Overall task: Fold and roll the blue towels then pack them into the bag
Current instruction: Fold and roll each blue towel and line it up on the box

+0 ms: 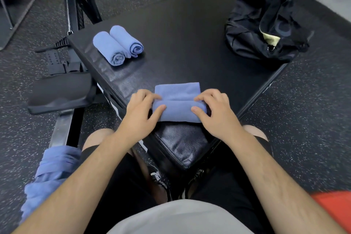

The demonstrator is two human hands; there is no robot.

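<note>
Nearest my view, two bare forearms [106, 167] reach over the lap to the near corner of the black padded box [190, 43]. There I see the left hand [141, 108] and right hand [214, 109] each curled round one end of a half-rolled blue towel [178, 108], its flat tail pointing toward the box's middle. Two finished rolls [117, 45] lie touching each other near the box's left edge. The black bag [266, 28] slumps on its right corner, with wide bare padding between. Loose towels [51, 173] are heaped off the box, left of its near corner.
</note>
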